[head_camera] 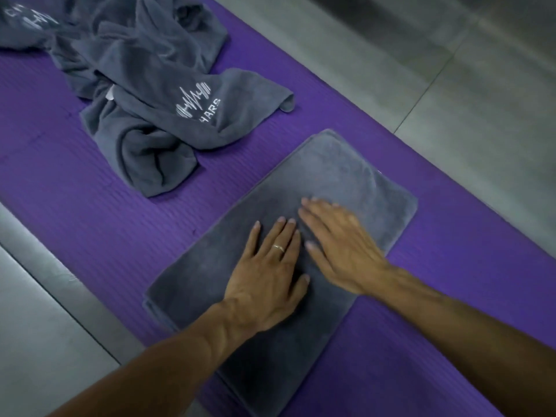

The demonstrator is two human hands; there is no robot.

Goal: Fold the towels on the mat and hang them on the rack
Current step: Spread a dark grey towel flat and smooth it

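A grey towel (pixel 340 179) lies folded into a long flat rectangle on the purple mat (pixel 90 224). Both hands rest flat on its middle, fingers straight. My left hand (pixel 267 275), with a ring on one finger, presses the towel nearer to me. My right hand (pixel 343 251) lies just to its right, slightly blurred, fingertips pointing up-left across the cloth. A heap of crumpled grey towels (pixel 144 94) with a white logo sits on the mat at the upper left. No rack is in view.
Grey tiled floor (pixel 469 94) borders the mat on the right and top. More grey floor (pixel 33 326) lies along the mat's left edge. Bare purple mat shows between the heap and the folded towel.
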